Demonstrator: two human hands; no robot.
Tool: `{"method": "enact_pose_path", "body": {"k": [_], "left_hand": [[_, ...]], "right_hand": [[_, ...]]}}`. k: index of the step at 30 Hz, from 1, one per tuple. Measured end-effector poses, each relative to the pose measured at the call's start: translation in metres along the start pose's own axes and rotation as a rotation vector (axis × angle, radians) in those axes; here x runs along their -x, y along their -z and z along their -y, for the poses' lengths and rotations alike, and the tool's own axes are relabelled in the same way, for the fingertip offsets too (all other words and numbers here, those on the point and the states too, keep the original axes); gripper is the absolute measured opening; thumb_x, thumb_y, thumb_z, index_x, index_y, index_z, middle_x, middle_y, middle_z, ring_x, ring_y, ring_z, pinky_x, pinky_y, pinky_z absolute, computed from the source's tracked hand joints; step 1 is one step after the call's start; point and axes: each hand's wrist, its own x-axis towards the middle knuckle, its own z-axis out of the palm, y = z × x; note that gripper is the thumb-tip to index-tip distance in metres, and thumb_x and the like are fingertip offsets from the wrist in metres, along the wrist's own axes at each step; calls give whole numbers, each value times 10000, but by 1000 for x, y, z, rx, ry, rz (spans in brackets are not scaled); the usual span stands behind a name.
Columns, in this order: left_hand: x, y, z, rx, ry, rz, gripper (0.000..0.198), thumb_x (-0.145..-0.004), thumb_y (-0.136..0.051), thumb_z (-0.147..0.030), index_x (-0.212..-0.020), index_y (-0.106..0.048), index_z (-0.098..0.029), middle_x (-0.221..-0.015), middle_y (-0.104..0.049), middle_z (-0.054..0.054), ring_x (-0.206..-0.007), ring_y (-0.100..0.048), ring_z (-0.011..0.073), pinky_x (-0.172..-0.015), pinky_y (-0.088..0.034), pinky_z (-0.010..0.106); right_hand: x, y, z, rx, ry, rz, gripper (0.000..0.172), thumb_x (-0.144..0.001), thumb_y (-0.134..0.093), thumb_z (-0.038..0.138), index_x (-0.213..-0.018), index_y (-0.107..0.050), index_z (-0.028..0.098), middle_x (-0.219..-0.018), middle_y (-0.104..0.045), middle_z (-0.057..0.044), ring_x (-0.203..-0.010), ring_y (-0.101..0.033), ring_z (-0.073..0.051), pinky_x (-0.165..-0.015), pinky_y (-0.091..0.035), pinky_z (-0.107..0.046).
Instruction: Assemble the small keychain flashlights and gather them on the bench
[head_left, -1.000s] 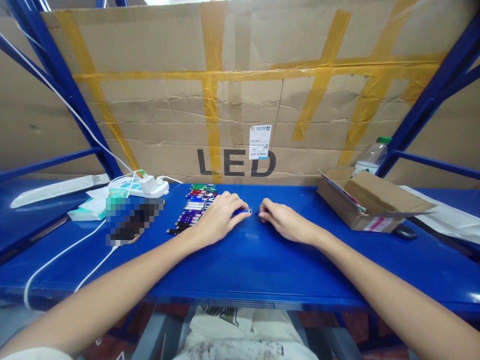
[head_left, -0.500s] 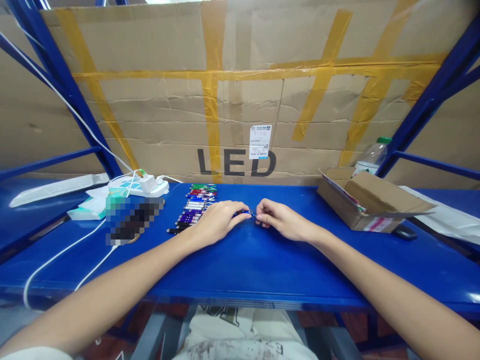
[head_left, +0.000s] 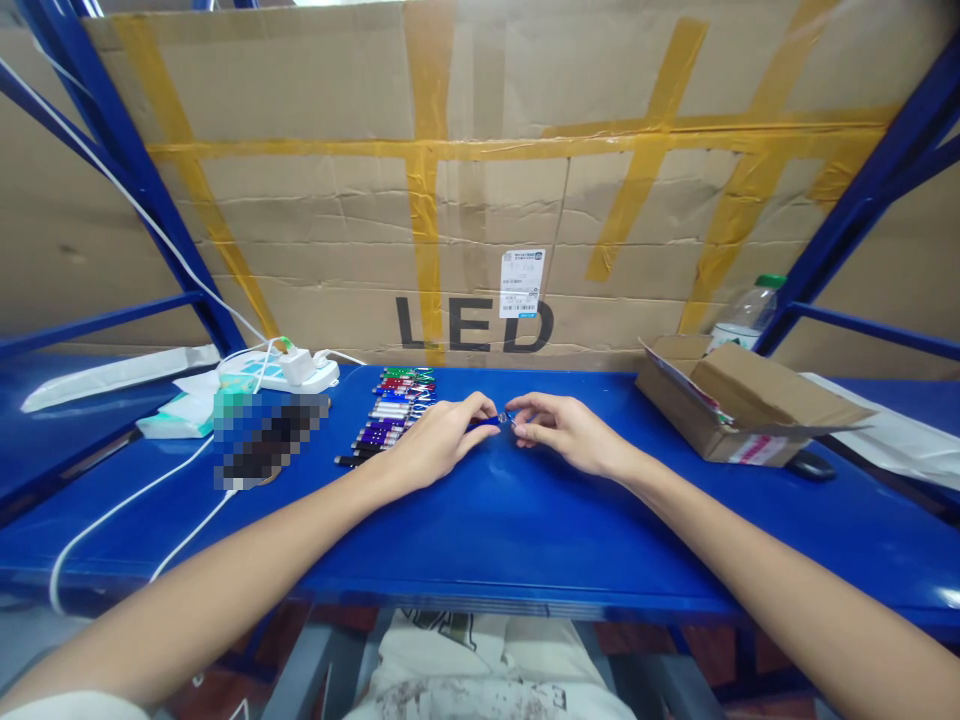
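Blue table (head_left: 540, 545) w/ row of pen-like tubes (head_left: 388, 411); L hand (head_left: 448, 432) & R hand (head_left: 564, 428) face each other nr mid-table — L pinching a blue tube (head_left: 486, 421) btwn them, R at its metal clip (head_left: 511, 416), can't tell if gripping. Tube's prob. light, stiff, slick — hold mid-barrel; clip prob. springy, take outer end.

The large black capitals "LED" stand on the cardboard sheet (head_left: 337, 220) behind the table, the only word that reads clearly. A white shipping label (head_left: 523, 283) stuck over the top of the D carries a barcode near its lower edge and lines of print too small to read. The lettering on the pink-and-white sticker (head_left: 757, 449) of the open carton (head_left: 675, 412) and on the bottle's label (head_left: 733, 335) is illegible.
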Motion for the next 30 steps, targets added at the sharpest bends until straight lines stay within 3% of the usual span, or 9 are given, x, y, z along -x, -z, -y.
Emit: {"method": "enact_pose_path", "body": {"k": [7,16,30], "left_hand": [[0,2,-3,-63,-86,4,137,-1090,-592,-303,-1166,-655,-207,-1148,-747,69,-1062,-710,246,-952,-545,372],[1,1,-3,-68,-143,-14,131,-1085,-598,-279,-1174,-657,-202,-1125,-721,72,-1042,-680,240,-943,-544,375],[2,-1,-2,-52,-164,-8,140,-1083,-613,-299,-1173,-648,-198,-1128,-713,67,-1042,-668,230,-943,-535,372]], "right_hand": [[1,0,2,68,50,-63,289,-902,-749,407,-1112,-744,209,-1078,-799,-66,-942,-777,-250,-870,-612,-396],[2,-2,9,125,162,-143,228,-870,-773,371,-1018,-781,198,-997,-810,-58,-899,-748,-231,-869,-602,-371],[5,-4,18,144,182,-163,145,-868,-752,320,-952,-782,205,-935,-809,-39,-866,-742,-221,-824,-581,-349]]}}
